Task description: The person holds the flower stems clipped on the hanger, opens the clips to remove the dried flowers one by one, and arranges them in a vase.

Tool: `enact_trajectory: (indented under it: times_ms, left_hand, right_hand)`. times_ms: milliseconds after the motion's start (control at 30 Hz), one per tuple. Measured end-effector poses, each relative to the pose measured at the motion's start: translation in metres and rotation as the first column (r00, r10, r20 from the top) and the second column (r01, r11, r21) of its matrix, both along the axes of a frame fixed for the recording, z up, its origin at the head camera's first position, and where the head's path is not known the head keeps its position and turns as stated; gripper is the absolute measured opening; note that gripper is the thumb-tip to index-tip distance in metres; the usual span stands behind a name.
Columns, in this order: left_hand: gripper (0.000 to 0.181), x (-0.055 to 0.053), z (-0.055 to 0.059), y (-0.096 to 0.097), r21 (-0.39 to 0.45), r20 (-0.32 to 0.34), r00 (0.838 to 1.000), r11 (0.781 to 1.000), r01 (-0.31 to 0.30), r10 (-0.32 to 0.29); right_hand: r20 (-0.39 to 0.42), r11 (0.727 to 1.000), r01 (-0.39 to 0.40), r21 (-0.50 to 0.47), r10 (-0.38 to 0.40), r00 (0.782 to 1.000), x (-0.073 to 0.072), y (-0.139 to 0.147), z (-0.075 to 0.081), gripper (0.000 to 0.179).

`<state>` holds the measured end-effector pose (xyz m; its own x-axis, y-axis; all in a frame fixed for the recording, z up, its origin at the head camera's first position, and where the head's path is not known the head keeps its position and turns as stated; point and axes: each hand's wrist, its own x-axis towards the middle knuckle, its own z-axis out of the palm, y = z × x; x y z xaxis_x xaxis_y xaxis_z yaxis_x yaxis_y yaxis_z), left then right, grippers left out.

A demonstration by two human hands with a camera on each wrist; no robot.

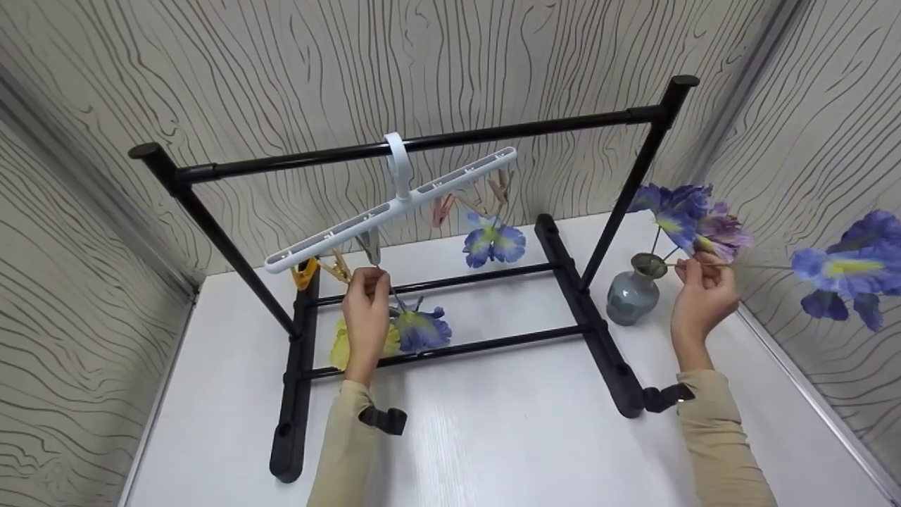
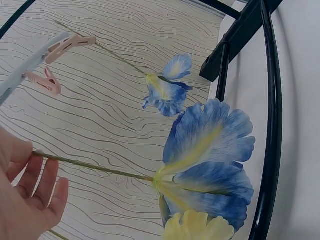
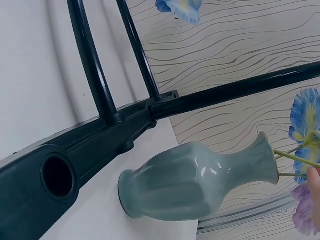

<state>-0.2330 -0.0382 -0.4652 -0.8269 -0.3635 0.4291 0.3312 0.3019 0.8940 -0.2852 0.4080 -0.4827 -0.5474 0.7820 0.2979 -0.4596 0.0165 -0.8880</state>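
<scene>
My left hand (image 1: 367, 310) pinches the thin green stem of a blue artificial iris (image 2: 205, 150), just below a grey clothespin (image 1: 370, 246) on a white hanger (image 1: 338, 236). Its bloom hangs downward beside a yellow flower (image 2: 197, 227). At the right, my right hand (image 1: 702, 296) holds the stem of another blue iris (image 1: 852, 264) between thumb and fingers, the bloom pointing right. That stem crosses close to the mouth of a grey-green vase (image 3: 195, 180). Blue flowers (image 1: 672, 211) and a purple flower (image 1: 721, 232) stand in the vase.
The hanger hooks over the top bar (image 1: 521, 132) of a black rack. Orange (image 1: 304, 273), yellow (image 1: 336, 266) and pink (image 1: 441, 210) clothespins hang from it. A blue iris (image 1: 494, 243) hangs at its right end. The rack's feet (image 1: 287, 436) stand on a white table (image 1: 493, 436) before patterned walls.
</scene>
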Motion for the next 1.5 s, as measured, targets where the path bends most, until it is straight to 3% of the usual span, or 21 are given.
enact_trajectory:
  times_ms: [400, 700, 1000, 1200, 1500]
  left_hand:
    - [0.006, 0.001, -0.001, -0.002, 0.005, -0.008, 1.0, 1.0, -0.006, 0.006]
    - [0.008, 0.002, -0.001, -0.003, 0.003, -0.006, 1.0, 1.0, -0.007, 0.008]
    - [0.008, 0.004, 0.001, -0.001, 0.007, -0.01, 1.0, 1.0, 0.006, -0.006]
    - [0.007, 0.002, 0.001, -0.001, 0.01, -0.002, 1.0, 1.0, -0.002, 0.002]
    - [0.008, 0.003, 0.0, -0.002, 0.017, 0.008, 1.0, 1.0, 0.004, -0.005]
  right_hand:
    - [0.107, 0.999, 0.026, 0.026, -0.028, 0.994, 0.0, -0.002, -0.008, 0.013]
    - [-0.015, 0.998, -0.01, -0.068, 0.009, 1.0, -0.003, -0.005, -0.013, 0.016]
    - [-0.056, 0.992, -0.024, -0.12, 0.017, 0.998, -0.005, -0.005, -0.016, 0.016]
    - [-0.048, 0.994, -0.036, -0.098, 0.032, 0.998, -0.006, -0.005, -0.019, 0.011]
    - [-0.077, 0.985, -0.046, -0.166, 0.033, 0.996, -0.007, -0.006, -0.021, 0.014]
